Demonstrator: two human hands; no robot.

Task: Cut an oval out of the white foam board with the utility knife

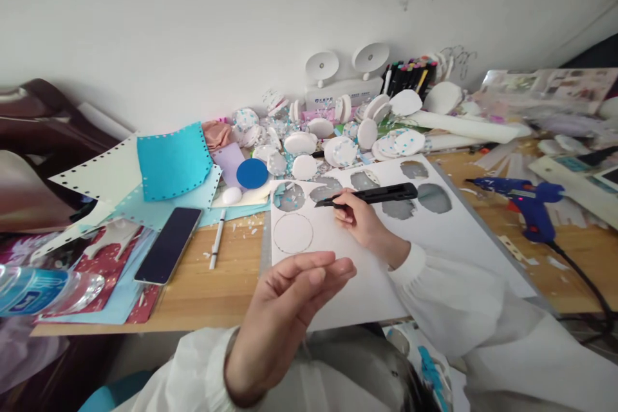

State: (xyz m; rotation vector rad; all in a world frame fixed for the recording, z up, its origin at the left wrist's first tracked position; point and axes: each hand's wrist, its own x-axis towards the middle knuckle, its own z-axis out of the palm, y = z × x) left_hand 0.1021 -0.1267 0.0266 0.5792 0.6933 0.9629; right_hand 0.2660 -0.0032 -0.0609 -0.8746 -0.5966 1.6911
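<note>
My right hand (358, 220) grips a black utility knife (381, 194), its blade pointing left above a white foam sheet (347, 283). Several round holes with grey showing through run along the sheet's far part. A drawn circle (293, 233) lies uncut at its left, below one of the holes. My left hand (290, 309) is raised over the near edge of the sheet, fingers stretched out together and the thumb resting along them. Nothing shows in that hand.
White foam discs (304, 143) pile up behind the sheet. A blue glue gun (533, 196) with a cord lies right. To the left are a phone (168, 244), a pen (217, 239), a blue disc (252, 173), coloured sheets (174, 161) and a water bottle (48, 290).
</note>
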